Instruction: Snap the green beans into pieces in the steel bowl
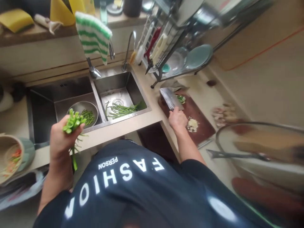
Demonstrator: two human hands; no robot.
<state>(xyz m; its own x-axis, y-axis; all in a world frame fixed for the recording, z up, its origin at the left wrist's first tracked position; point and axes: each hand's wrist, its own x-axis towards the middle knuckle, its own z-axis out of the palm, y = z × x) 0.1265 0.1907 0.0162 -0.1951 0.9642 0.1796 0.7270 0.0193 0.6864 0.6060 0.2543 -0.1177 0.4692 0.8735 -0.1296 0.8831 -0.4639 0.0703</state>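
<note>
My left hand is closed around a bunch of green vegetable stalks, cut ends up, in front of the left sink basin. My right hand grips the handle of a cleaver, whose broad blade is over the far end of a brown cutting board. Beside the blade lie some chopped greens. Nearer me on the board is a small heap of pale minced pieces. The cleaver's handle is mostly hidden in my fist.
Long green stalks lie in the right basin. A round metal bowl holding cut green pieces sits in the left one. A dish rack with knives and plates stands behind the board. Garlic-like bulbs and a glass lid are at the right.
</note>
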